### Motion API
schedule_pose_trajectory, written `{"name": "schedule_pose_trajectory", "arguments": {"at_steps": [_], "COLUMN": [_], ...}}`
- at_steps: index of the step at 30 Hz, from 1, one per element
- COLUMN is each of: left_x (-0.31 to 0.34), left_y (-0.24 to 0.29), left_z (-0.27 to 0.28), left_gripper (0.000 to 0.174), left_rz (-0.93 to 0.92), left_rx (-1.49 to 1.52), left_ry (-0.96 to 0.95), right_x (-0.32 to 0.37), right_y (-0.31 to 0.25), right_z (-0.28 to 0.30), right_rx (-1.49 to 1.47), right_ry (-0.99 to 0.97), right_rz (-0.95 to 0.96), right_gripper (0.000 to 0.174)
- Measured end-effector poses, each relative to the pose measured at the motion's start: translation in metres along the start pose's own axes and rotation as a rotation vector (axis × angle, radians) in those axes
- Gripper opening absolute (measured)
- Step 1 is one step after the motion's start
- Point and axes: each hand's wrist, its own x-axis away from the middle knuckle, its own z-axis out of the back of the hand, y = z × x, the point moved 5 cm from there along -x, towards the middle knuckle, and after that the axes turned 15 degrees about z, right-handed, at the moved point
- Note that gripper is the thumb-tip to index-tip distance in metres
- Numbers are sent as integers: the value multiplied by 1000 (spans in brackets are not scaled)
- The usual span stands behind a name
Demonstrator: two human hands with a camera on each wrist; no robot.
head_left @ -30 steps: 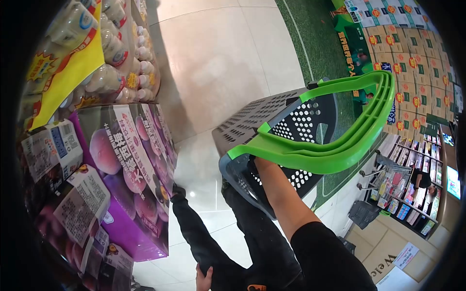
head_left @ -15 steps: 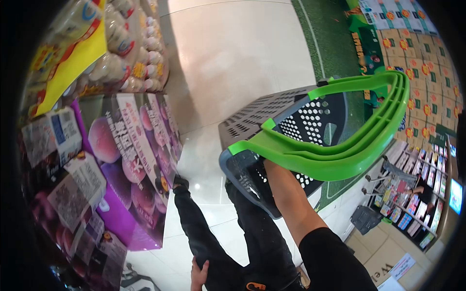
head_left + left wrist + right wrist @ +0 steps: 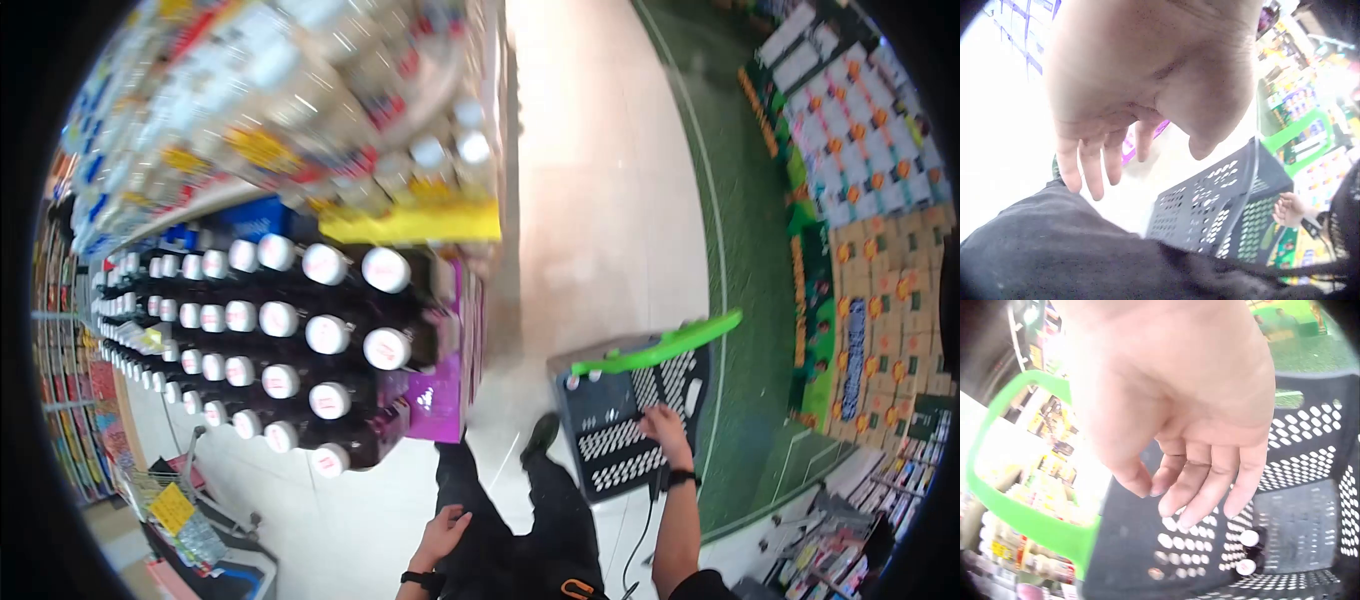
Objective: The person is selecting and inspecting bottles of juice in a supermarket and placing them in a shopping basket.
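A dark basket (image 3: 610, 420) with a green handle (image 3: 660, 350) is low at the right in the head view. My right hand (image 3: 667, 430) is over the basket, its fingers loosely bent and holding nothing. In the right wrist view, that hand (image 3: 1179, 406) hangs over the perforated basket (image 3: 1129, 550), where two white-capped dark bottles (image 3: 1250, 547) lie inside. My left hand (image 3: 440, 535) is by a dark trouser leg, with nothing in it. The left wrist view shows the same hand (image 3: 1154, 87) with its fingers hanging loose, and the basket (image 3: 1197, 212) beyond.
Rows of white-capped dark bottles (image 3: 280, 320) stand at left beside a purple carton (image 3: 435, 405). Packed pale bottles (image 3: 350, 90) fill the upper left. Pale floor (image 3: 600, 180) and green turf (image 3: 760, 250) run between them and stacked cartons (image 3: 885, 330). A cart (image 3: 210, 540) is at lower left.
My right forearm is out from under the green handle, and the basket appears lower with its handle tipped aside. The view has shifted, bringing the dark bottles in. My left hand has risen slightly.
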Motion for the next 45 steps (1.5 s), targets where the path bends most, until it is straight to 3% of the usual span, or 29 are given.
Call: {"name": "schedule_pose_trajectory", "arguments": {"at_steps": [3,5,6,8,9,11,12,14,15,17,21,26,28,30,38,40,42,43,45], "left_x": [29,51,63,93,110,131,141,172,183,204,231,250,249,257,272,267,276,261,247], "left_y": [57,85,98,118,132,141,141,138,130,113,73,66,76,95,162,175,200,208,223], "left_z": [32,51,62,81,98,123,134,161,172,186,197,194,191,191,170,162,156,154,146], "left_gripper": [45,45,45,46,47,47,47,43,37,35,24,20,19,18,10,19,32,57,66], "left_rz": [-129,-219,-212,-213,-253,-357,-374,-553,-625,-644,-660,-659,-682,-721,-858,-887,-1028,-1016,-1067], "left_rx": [148,152,314,484,482,526,527,603,621,696,1005,1089,1097,1012,752,639,350,297,237], "left_ry": [-65,-93,-161,-234,-196,-141,-118,48,106,180,272,518,462,443,253,257,498,473,504], "right_x": [43,69,91,117,106,152,156,152,149,138,124,132,139,142,162,169,183,190,207], "right_y": [-116,-197,-247,-303,-302,-364,-374,-380,-378,-365,-335,-327,-323,-314,-297,-306,-319,-327,-343], "right_z": [-33,-83,-121,-191,-223,-292,-318,-357,-366,-384,-393,-384,-382,-381,-347,-326,-310,-303,-285], "right_rx": [-78,91,163,266,333,503,493,904,894,1151,1103,954,969,877,915,897,928,887,809], "right_ry": [11,-113,-163,-341,-433,-621,-624,-472,-472,-461,-409,-253,-215,-332,-430,-443,-632,-677,-730], "right_rz": [269,486,531,749,897,969,996,1276,1297,1289,1313,1421,1430,1233,1325,1325,1352,1406,1402], "right_gripper": [23,22,20,20,18,28,28,41,41,46,46,46,47,44,44,46,47,47,47]}}
